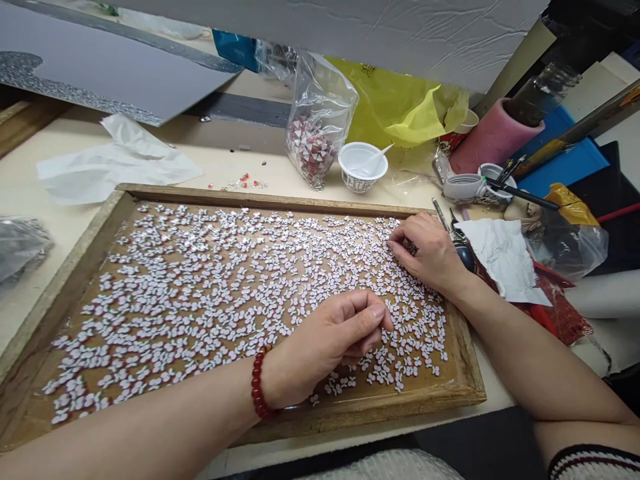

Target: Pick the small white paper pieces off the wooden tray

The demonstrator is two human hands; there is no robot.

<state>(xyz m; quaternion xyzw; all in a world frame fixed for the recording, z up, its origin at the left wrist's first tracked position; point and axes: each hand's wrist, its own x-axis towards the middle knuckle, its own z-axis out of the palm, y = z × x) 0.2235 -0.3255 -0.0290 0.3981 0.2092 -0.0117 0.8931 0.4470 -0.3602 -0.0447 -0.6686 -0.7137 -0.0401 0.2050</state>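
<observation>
A shallow wooden-framed tray [270,201] lies across the table, its brown base covered with small white cherry-like pieces [215,287] that show red edges. Over the front right part of the tray is my left hand [345,327], a red bead bracelet [259,383] round its wrist. Its thumb presses against the curled fingers, and whatever they may hold is hidden. My right hand [425,247] rests by the right back corner, thumb and forefinger closed low over the pieces. I cannot make out what lies between those fingertips.
Behind the tray stand a clear bag [315,133] of red and white bits and a white cup [363,167] with a spoon. A white tissue [115,163] lies back left. Brushes [510,170], a pink cylinder [490,137] and crumpled paper [503,257] crowd the right side.
</observation>
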